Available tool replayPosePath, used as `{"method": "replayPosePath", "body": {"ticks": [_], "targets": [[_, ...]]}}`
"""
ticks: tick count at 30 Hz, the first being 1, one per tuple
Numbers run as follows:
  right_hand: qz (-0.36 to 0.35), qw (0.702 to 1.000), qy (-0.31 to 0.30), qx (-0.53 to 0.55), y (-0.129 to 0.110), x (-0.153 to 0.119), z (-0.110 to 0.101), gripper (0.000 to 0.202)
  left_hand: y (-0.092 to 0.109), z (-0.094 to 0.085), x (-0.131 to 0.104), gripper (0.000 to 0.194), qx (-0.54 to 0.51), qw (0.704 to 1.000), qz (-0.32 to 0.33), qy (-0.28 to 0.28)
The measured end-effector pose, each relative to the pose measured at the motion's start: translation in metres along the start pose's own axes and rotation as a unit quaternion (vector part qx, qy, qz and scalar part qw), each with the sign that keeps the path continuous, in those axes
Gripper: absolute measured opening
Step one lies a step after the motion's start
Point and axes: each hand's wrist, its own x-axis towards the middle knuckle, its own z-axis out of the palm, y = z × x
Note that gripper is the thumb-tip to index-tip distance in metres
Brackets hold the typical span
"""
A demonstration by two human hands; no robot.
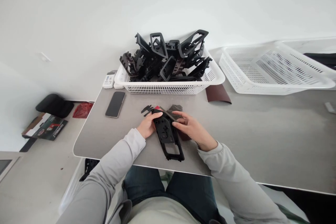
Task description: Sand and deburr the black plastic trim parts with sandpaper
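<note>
My left hand [148, 124] is closed on the upper end of a black plastic trim frame [168, 134], thumb on its face. The frame slants over the table's front part, its rectangular opening toward me. My right hand [193, 127] pinches a thin grey-brown strip [170, 116] lying along the frame's upper right edge; I cannot tell its material. Behind the hands are a black caliper-like tool [147, 110] and a crumpled dark grey cloth [175, 107]. A dark red-brown sheet [184, 135] shows partly beneath my right hand.
A white basket [162, 88] heaped with black plastic frames [160, 47] stands against the wall. To its right are white baskets [244, 84] and a curved brown sheet [217, 94]. A phone [114, 104] lies left on the grey table [262, 140]. Boxes [47, 126] sit on the floor.
</note>
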Motion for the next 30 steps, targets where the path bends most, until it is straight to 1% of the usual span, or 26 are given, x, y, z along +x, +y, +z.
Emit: {"method": "replayPosePath", "body": {"ticks": [3,7,9,12,15,17,22,24,26,30], "targets": [[-0.017,1.0,-0.001,-0.005,-0.002,0.0,0.004,0.054,-0.002,0.003,-0.001,0.026,0.006,0.999,0.002,0.033],[-0.03,0.999,-0.021,-0.006,-0.006,-0.004,0.013,0.054,0.005,0.0,-0.005,0.027,0.026,0.998,0.033,0.046],[-0.048,0.999,-0.021,-0.015,-0.007,-0.006,0.017,0.055,0.007,-0.003,-0.006,0.029,0.036,0.998,0.033,0.039],[-0.095,0.993,-0.001,-0.069,-0.008,-0.009,0.023,0.055,0.007,-0.004,-0.007,0.029,0.041,0.998,0.028,0.024],[-0.125,0.986,0.017,-0.11,-0.008,-0.01,0.024,0.054,0.004,-0.004,-0.007,0.031,0.033,0.998,0.041,0.032],[-0.128,0.985,0.015,-0.115,-0.007,-0.011,0.024,0.054,0.002,-0.004,-0.007,0.033,0.034,0.998,0.042,0.034],[-0.138,0.983,-0.016,-0.119,-0.005,-0.012,0.024,0.054,0.003,-0.006,-0.006,0.033,0.062,0.998,0.021,0.023],[-0.15,0.978,-0.007,-0.142,-0.006,-0.011,0.021,0.048,0.004,-0.007,-0.005,0.032,0.069,0.997,0.024,0.016],[-0.163,0.97,0.014,-0.181,-0.007,-0.011,0.013,0.041,0.008,-0.007,-0.005,0.028,0.085,0.996,0.037,0.015],[-0.155,0.949,0.051,-0.268,-0.007,-0.01,-0.013,0.04,0.016,-0.007,-0.008,0.019,0.119,0.989,0.081,0.035]]}}
